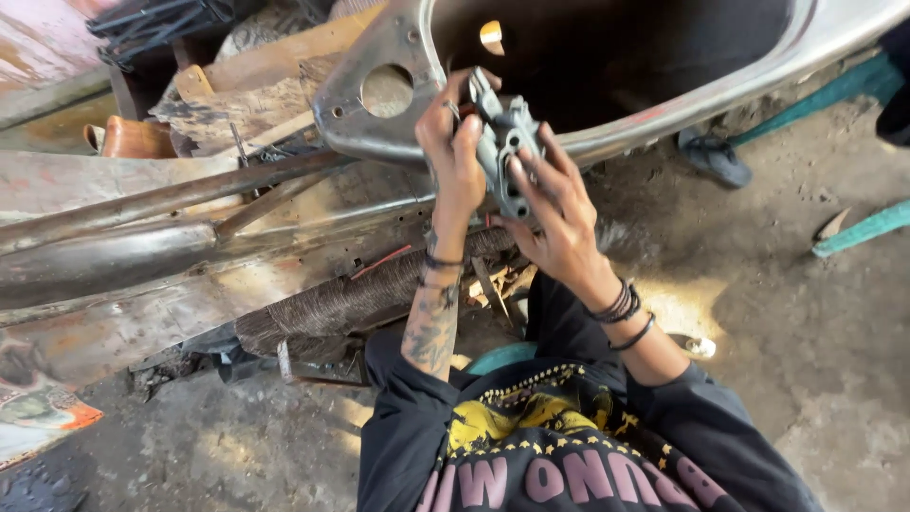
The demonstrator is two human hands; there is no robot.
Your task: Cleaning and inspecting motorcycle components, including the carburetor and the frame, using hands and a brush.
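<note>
A grey cast metal part (509,142) with holes and lugs is held up between both of my hands. My left hand (453,161) grips its left side with the fingers curled over the top. The fingers of my right hand (561,223) wrap around it from the right and from below. The part is held right against the rim of a bare metal body shell (360,133), next to the shell's dark opening. Bracelets circle both wrists, and the left forearm is tattooed.
Rusty pipes and sheet metal (142,218) lie at the left, with wood scraps (256,85) behind. A ribbed dark hose (351,299) lies in front of my knees. A sandal (716,156) and teal bars (858,232) sit on the dirty concrete floor at the right.
</note>
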